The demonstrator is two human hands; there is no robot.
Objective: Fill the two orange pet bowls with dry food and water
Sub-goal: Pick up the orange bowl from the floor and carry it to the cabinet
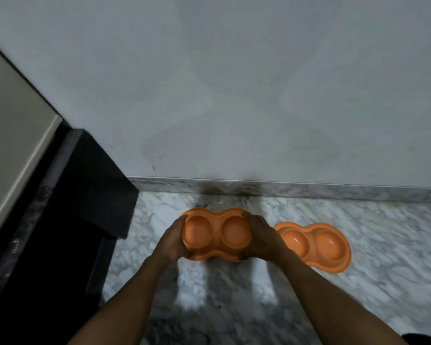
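An orange double pet bowl [217, 232] with two round empty wells is held at its two ends. My left hand [173, 241] grips its left end and my right hand [264, 239] grips its right end. A second orange double bowl [316, 242] lies on the marble floor just to the right, also empty. No food or water is in view.
A grey wall [234, 83] with a marble skirting [309, 189] stands right behind the bowls. A black cabinet base [90, 195] and a beige panel [13, 125] fill the left side. The marble floor [383, 282] stretches to the right.
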